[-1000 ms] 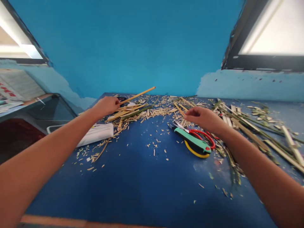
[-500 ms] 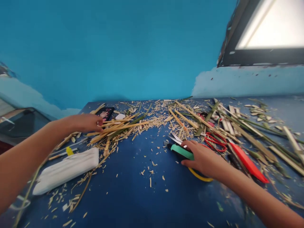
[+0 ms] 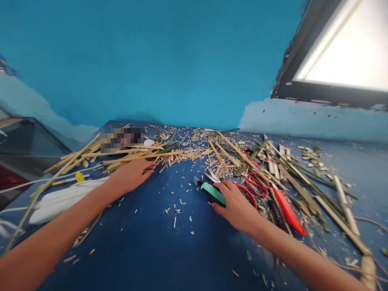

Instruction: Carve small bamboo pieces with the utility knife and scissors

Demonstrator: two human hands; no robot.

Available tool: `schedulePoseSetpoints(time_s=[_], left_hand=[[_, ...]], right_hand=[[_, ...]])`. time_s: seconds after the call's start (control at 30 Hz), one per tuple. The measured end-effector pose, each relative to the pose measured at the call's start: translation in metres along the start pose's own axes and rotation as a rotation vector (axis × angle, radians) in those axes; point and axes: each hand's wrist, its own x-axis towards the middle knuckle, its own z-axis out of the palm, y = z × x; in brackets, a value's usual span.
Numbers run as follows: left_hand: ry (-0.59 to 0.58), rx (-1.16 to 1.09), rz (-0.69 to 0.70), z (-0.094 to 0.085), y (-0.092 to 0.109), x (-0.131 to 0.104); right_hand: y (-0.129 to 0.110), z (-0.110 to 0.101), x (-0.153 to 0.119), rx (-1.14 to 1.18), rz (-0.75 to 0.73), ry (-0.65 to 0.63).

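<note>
My right hand (image 3: pixel 238 206) is closed round a green-and-black utility knife (image 3: pixel 214 193), its short blade pointing left and away from me. Just beyond the fingers are the silver blades (image 3: pixel 212 176) of a pair of scissors. My left hand (image 3: pixel 131 174) is at the near edge of a pile of thin bamboo sticks (image 3: pixel 142 157), palm down, thumb apart from the fingers. I see nothing held in it. Pale shavings (image 3: pixel 194 154) are spread between the sticks and several longer strips (image 3: pixel 227 155).
On the blue table (image 3: pixel 157 242), a white bundle (image 3: pixel 63 200) lies partly under my left forearm. Red-handled scissors (image 3: pixel 257 186) and a red tool (image 3: pixel 289 212) lie right of my right hand. Bamboo strips (image 3: pixel 315 194) cover the right side. A blue wall (image 3: pixel 169 72) stands behind.
My left hand has moved right and nearer to me, off the sticks it was gripping. My right hand still holds the utility knife. The view has tilted and turned slightly.
</note>
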Motion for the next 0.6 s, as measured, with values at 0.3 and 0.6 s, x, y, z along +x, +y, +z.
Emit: schedulePoseSetpoints(time_s=[0.3, 0.6], left_hand=[[0.119, 0.053, -0.06, 0.01, 0.015, 0.008], [0.277, 0.001, -0.21, 0.019, 0.031, 0.011]], right_hand=[[0.003, 0.004, -0.008, 0.054, -0.079, 0.089], [-0.042, 0.029, 0.002, 0.027, -0.199, 0.012]])
